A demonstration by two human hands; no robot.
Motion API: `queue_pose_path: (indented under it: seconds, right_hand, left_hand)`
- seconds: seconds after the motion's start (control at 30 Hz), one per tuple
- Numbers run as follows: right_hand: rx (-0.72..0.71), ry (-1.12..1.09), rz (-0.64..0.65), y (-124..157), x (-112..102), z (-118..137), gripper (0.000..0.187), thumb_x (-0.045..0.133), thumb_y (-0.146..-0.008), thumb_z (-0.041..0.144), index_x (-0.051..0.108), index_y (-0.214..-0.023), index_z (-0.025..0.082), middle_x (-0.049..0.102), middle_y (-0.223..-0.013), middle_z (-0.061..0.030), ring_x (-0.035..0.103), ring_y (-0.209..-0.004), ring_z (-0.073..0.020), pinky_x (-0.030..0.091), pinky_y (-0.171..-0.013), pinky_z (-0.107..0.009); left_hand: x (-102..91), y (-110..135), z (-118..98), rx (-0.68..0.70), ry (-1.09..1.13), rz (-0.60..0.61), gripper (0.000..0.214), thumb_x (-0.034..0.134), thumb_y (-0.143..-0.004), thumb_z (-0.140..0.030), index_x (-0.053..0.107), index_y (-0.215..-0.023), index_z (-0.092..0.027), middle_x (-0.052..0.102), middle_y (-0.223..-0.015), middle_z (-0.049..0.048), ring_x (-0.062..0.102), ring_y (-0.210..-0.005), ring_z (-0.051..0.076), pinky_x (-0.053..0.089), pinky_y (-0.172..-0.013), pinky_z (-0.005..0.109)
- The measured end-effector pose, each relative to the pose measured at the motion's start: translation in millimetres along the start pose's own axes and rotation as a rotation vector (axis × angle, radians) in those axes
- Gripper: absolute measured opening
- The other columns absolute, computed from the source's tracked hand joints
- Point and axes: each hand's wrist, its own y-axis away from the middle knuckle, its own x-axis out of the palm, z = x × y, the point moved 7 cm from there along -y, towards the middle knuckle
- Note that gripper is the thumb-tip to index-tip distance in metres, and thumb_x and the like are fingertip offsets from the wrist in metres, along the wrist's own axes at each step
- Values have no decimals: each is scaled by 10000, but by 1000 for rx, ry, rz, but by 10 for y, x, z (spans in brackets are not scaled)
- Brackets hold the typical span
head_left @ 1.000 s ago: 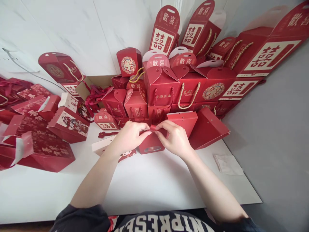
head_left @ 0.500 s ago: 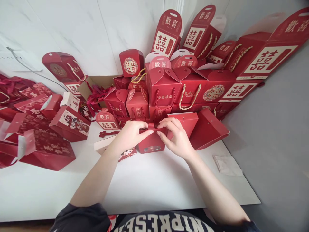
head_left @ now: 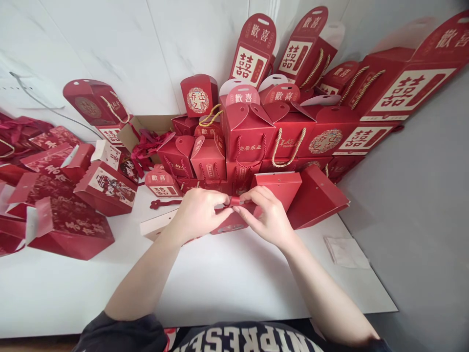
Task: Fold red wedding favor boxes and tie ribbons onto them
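Red ribbon spans my left grip and right grip, both pinching it over a red box at twelve o'clock on the desk. Even, gentle tension should keep it flat.

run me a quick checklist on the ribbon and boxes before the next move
1. Left hand has a grip on the ribbon: ok, at its left end.
2. Right hand has a grip on the ribbon: ok, at its right end.
3. Ribbon knotted: cannot tell, it is small and partly hidden by the hands.
4. Red box below the hands resting on the table: ok, its lower front edge shows against the white top.
5. Pale box clear of the left forearm: cannot tell, the forearm hides part of it.
6. Folded sheet away from the right hand: ok, it lies apart, near the table's right edge.
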Motion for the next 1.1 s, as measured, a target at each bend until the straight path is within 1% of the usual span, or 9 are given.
queue_pose_path:
  seconds: [0.07, 0.17, 0.27, 0.37, 0.5, 0.67, 0.87, 0.97, 1.1]
  right_hand:
    - [15, -29, 23, 11, -8, 10, 125, 587, -935, 315, 616, -859, 220, 625, -827, -34, 548, -773, -185, 465, -693, -313]
    - [64, -75, 12, 32, -19, -26, 178, 564, -951, 314, 595, -803, 220, 604, -770, -23, 537, -711, -168, 454, -644, -297]
    - [40, -84, -70, 61, -46, -47, 113, 571, -945, 279, 599, -848, 228, 635, -813, -33, 563, -781, -192, 482, -737, -335]
    - [23, -141, -125, 96, -26, -68, 19, 590, -921, 249, 594, -932, 234, 660, -971, -55, 595, -956, -222, 483, -883, -393]
    - [173, -336, -82, 124, 141, -147, 137, 572, -919, 280, 557, -1047, 234, 655, -1063, -58, 625, -990, -207, 519, -881, -369]
    - [262, -435, -107, 120, 273, -166, 117, 582, -908, 322, 561, -970, 225, 658, -963, -32, 639, -865, -176, 543, -792, -313]
    - [235, -462, -141, 106, 295, -198, 119, 605, -896, 306, 576, -972, 219, 665, -923, -30, 648, -867, -176, 536, -816, -316]
    - [231, -430, -138, 116, 274, -224, 118, 594, -905, 312, 572, -980, 223, 669, -941, -33, 655, -875, -178, 546, -802, -315]
    - [203, -427, -82, 160, 236, -231, 202, 557, -934, 308, 531, -1123, 243, 677, -1058, -60, 656, -1010, -200, 552, -851, -345]
  left_hand:
    - [17, 22, -23, 13, 21, 50, 262, 564, -880, -387, 749, -807, -215, 700, -673, 18, 584, -586, 158, 372, -561, 262]
    - [38, 43, 48, -34, 142, 130, 250, 565, -877, -392, 759, -862, -234, 719, -714, 19, 627, -628, 179, 414, -572, 264]
    - [22, 54, 144, -71, 239, 150, 241, 617, -831, -348, 752, -1002, -245, 750, -849, 31, 668, -718, 206, 462, -605, 269]
    - [11, 55, 201, -97, 280, 157, 332, 632, -827, -364, 722, -1121, -239, 751, -1004, 43, 681, -771, 208, 482, -628, 263]
    - [19, 37, 199, -113, 352, 165, 279, 539, -901, -371, 744, -1028, -230, 756, -948, 19, 682, -807, 190, 484, -655, 241]
    - [28, 16, 164, -103, 376, 153, 213, 572, -873, -306, 740, -939, -192, 754, -895, 19, 672, -776, 172, 478, -656, 229]
    - [19, -24, 116, -21, 243, 147, 202, 524, -893, -270, 712, -896, -194, 701, -735, -10, 582, -610, 131, 399, -562, 228]
    - [28, -30, 147, -34, 292, 165, 179, 547, -879, -266, 706, -930, -201, 722, -837, -6, 613, -671, 140, 431, -605, 230]
    - [31, -23, 147, -51, 333, 135, 194, 658, -809, -327, 711, -953, -209, 734, -931, 8, 663, -829, 188, 477, -712, 247]
